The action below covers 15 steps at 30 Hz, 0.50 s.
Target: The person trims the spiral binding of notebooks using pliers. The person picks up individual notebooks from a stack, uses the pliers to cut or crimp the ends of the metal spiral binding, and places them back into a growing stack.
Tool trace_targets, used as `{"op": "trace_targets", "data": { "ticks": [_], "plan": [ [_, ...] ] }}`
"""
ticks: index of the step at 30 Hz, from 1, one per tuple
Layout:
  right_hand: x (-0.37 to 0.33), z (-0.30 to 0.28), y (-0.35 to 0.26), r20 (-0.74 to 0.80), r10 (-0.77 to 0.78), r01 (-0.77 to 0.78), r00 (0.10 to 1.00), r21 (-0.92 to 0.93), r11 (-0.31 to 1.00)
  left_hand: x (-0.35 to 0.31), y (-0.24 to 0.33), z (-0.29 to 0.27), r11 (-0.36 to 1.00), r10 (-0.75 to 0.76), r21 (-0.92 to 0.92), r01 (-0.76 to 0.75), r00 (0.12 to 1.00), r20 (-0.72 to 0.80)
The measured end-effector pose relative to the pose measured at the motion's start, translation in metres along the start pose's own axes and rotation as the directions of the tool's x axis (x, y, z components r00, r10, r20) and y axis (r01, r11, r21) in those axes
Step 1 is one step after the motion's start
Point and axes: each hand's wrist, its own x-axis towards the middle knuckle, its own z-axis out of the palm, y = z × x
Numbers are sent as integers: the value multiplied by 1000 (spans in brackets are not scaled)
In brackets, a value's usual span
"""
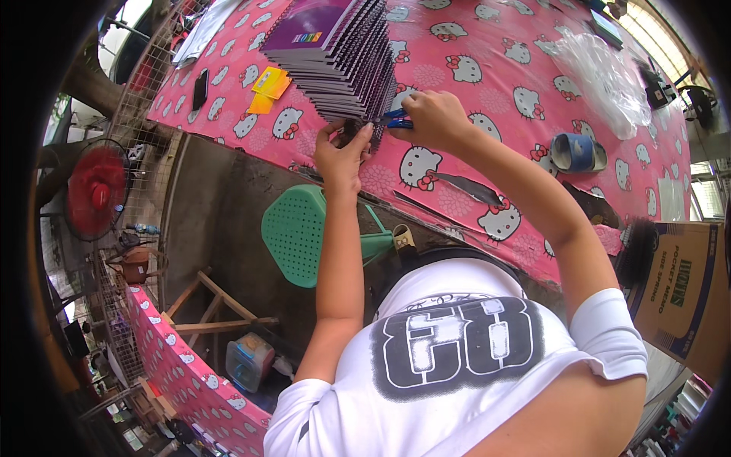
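Observation:
A tall stack of spiral-bound notebooks (308, 34) with purple covers stands near the table's edge, fanned toward me. My left hand (343, 156) is closed at the stack's near lower corner, thumb and fingers pinching the dark coil end of a notebook. Just to its right, my right hand (435, 118) is wrapped round blue-handled pliers (397, 119). Their tip points left at the coils, close to my left fingertips. The jaws are too small to make out clearly.
A pink patterned cloth covers the table (487, 99). On it lie a phone (200, 89), yellow packets (268, 85), clear plastic wrap (601, 80) and a blue tape roll (572, 153). A green stool (293, 236) stands below, a cardboard box (678, 289) at right, a red fan (97, 190) at left.

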Motion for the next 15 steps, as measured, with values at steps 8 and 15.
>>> {"op": "trace_targets", "data": {
  "ticks": [8,15],
  "plan": [
    [2,-23,-9,378,191,-222,906,40,974,8,-10,-10,998,-30,-63,29,999,-17],
    [-11,9,9,-247,-86,80,965,-32,996,2,-13,-5,992,-110,-51,111,994,26]
  ]
}}
